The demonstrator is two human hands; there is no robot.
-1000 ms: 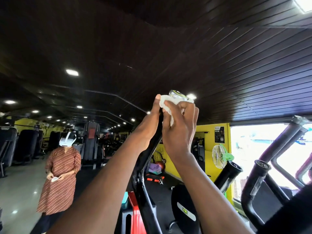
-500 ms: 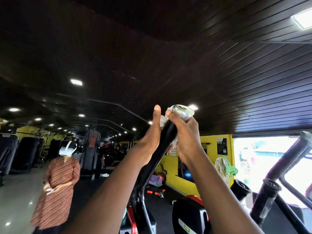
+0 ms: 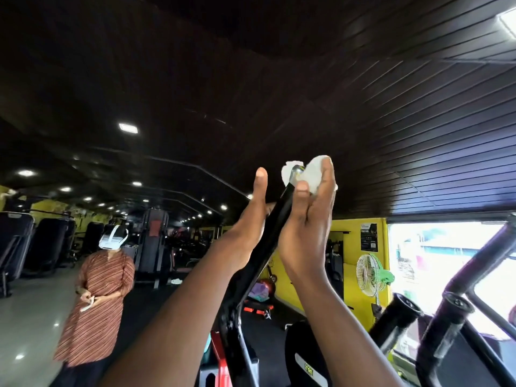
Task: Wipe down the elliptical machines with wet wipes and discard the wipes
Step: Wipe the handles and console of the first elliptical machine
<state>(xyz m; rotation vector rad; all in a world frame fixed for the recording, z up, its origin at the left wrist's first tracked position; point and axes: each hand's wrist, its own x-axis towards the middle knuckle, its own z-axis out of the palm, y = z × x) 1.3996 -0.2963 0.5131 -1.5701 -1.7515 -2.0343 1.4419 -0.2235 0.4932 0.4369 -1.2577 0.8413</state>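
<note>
In the head view, the right hand [image 3: 305,224] is pinching a white wet wipe [image 3: 312,174] over the top of the black elliptical handle [image 3: 275,227], the left hand [image 3: 248,219] is lying straight-fingered against it, hiding the shaft, and the wall poster [image 3: 368,236] is showing unreadable writing.

A crumpled white wet wipe [image 3: 314,174] of soft, thin, matt cloth-like tissue covers the glossy chrome-look cap [image 3: 296,171] of a smooth black painted-metal elliptical handlebar [image 3: 272,233]. Overhead, a dark ribbed plank ceiling [image 3: 418,121] shows a faint sheen. The pale grey polished floor [image 3: 28,317] mirrors the lights. Neighbouring black handle grips [image 3: 402,314] look matt and rubbery; a green plastic fan [image 3: 372,275] has a wire grille.
</note>
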